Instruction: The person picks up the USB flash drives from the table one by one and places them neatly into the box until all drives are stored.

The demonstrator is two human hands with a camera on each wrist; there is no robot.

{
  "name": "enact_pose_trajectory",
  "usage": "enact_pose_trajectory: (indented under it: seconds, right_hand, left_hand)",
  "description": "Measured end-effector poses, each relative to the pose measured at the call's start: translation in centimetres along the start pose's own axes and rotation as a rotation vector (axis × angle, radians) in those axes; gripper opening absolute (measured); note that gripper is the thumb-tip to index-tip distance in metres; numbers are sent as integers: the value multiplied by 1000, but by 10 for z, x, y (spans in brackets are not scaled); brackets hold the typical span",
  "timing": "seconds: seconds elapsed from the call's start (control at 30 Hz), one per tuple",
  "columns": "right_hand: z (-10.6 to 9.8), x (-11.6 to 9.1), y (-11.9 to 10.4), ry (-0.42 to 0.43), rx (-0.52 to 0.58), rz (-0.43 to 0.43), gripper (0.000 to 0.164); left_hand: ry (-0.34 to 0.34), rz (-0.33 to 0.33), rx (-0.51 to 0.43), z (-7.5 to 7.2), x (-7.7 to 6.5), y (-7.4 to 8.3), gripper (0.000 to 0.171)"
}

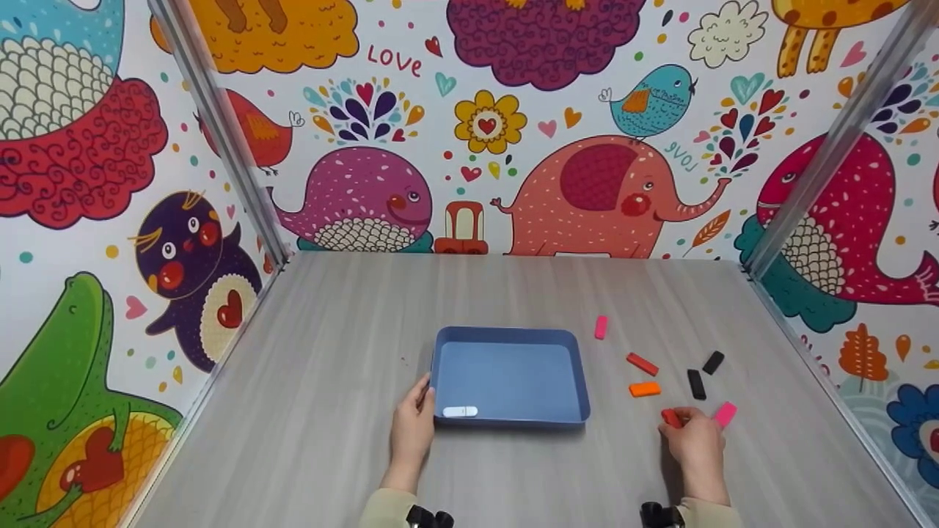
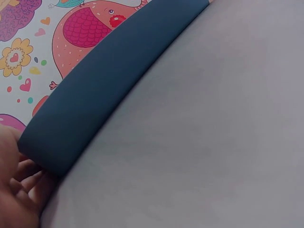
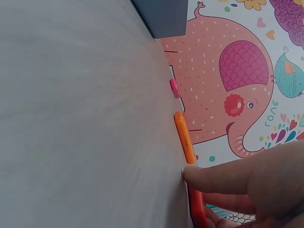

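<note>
A shallow blue tray [image 1: 513,378] lies on the table, and my left hand [image 1: 413,425] grips its left side near the front corner. In the left wrist view, the left hand's fingers [image 2: 35,187] curl at the corner of the tray wall [image 2: 90,90]. A small white stick with a seam [image 1: 461,412] lies in the tray's front left corner. To the right of the tray, my right hand [image 1: 695,440] pinches a small red stick [image 1: 670,418] at the tabletop; the hand partly hides it. The red stick [image 3: 196,209] also shows under a fingertip in the right wrist view.
Around the right hand lie a pink stick [image 1: 725,415], two black sticks [image 1: 696,384], an orange stick [image 1: 645,389] and another red stick [image 1: 642,364]. A second pink stick [image 1: 601,327] lies farther back. Patterned walls [image 1: 484,169] enclose the table [image 1: 330,352].
</note>
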State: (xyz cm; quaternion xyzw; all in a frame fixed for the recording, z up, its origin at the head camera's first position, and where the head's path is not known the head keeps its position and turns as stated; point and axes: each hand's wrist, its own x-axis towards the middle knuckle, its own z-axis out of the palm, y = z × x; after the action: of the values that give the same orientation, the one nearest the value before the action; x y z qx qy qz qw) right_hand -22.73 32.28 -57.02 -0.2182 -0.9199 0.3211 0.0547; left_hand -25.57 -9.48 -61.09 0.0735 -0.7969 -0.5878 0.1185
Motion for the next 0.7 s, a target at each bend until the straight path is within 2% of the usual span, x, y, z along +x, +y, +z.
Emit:
enact_pose_trajectory:
  seconds: [0.5, 0.7]
  right_hand:
    - [-1, 0, 3, 3, 0, -47, 37]
    - [0, 1, 4, 9, 19, -57, 35]
  left_hand:
    - [-2, -26, -12, 0, 0, 0, 40]
    - [5, -10, -2, 1, 0, 1, 40]
